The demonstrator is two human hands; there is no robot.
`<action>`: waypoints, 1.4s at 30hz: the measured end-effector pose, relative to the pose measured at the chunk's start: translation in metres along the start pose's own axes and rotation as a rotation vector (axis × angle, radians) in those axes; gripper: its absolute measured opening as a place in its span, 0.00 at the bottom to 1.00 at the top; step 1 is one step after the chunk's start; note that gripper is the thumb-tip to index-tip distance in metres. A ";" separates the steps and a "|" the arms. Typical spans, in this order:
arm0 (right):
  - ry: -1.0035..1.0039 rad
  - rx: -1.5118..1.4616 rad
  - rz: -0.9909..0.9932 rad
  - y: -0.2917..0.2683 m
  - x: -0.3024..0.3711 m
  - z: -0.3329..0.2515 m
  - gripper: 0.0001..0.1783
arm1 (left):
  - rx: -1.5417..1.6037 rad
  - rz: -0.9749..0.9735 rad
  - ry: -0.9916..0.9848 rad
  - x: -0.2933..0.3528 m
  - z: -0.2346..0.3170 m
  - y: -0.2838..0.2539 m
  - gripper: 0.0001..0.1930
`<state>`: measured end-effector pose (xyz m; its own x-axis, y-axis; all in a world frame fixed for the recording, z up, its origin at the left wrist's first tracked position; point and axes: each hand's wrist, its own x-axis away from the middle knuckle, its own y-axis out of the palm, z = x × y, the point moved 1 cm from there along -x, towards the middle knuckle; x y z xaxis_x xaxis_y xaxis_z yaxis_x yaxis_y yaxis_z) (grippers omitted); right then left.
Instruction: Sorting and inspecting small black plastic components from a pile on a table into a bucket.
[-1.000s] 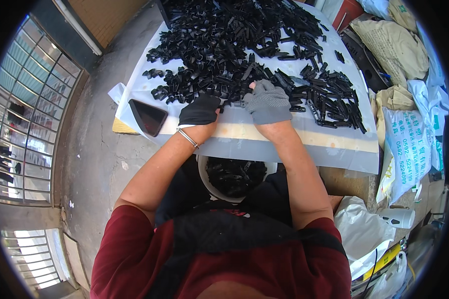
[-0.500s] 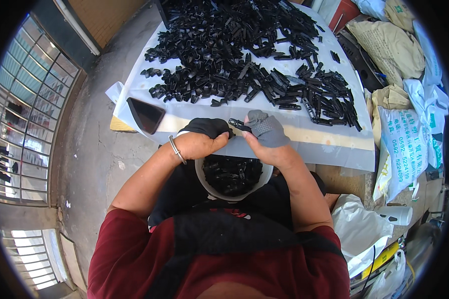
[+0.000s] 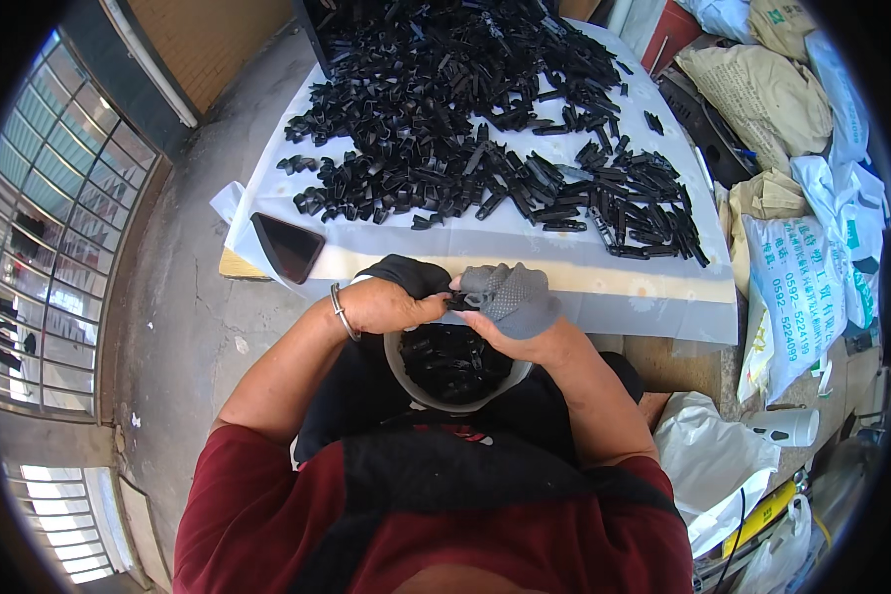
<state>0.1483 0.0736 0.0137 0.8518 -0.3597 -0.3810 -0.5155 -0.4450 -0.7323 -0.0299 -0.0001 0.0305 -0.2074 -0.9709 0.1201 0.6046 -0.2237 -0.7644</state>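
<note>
Just over the far rim of a pale bucket [image 3: 396, 368], my two gloved hands meet around a small black plastic part [image 3: 456, 300]. My left hand [image 3: 402, 295], in a black fingerless glove, pinches its left end. Gripping the right end is my right hand [image 3: 510, 301] in a grey dotted glove. Fingers hide much of the part, so its exact kind cannot be made out. Inside the bucket, between my knees, lie many similar black parts [image 3: 453, 364]. A large heap of black plastic parts [image 3: 436, 109] spreads over the table beyond my hands.
A dark phone [image 3: 289, 247] lies at the near left corner of the cloth-covered table [image 3: 653, 305]. Stuffed sacks [image 3: 762, 94] and printed plastic bags [image 3: 797, 287] crowd the right side. A white bag [image 3: 713, 455] sits low at the right. Barred windows [image 3: 59, 218] line the left.
Both hands have come together and moved slightly down toward the bucket. The part that my right hand held apart is now between both hands.
</note>
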 end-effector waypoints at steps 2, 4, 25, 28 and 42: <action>-0.021 0.016 0.029 0.004 0.000 0.002 0.16 | 0.069 -0.094 -0.099 0.001 0.006 -0.001 0.15; 0.056 0.151 0.126 0.009 -0.001 0.000 0.16 | 0.556 0.118 -0.348 0.006 0.010 0.010 0.20; 0.104 0.249 0.059 -0.007 0.005 -0.005 0.14 | 0.307 0.391 -0.206 0.005 0.008 0.016 0.23; -0.031 0.242 0.177 -0.006 0.005 -0.002 0.11 | 0.275 0.430 -0.161 0.003 0.009 0.020 0.23; 0.201 0.243 -0.049 -0.012 0.004 0.008 0.19 | -0.211 0.289 -0.146 0.003 -0.008 0.012 0.16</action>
<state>0.1582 0.0840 0.0164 0.8270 -0.5082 -0.2402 -0.4160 -0.2658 -0.8697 -0.0297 -0.0044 0.0168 0.0692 -0.9967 -0.0417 0.4471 0.0684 -0.8919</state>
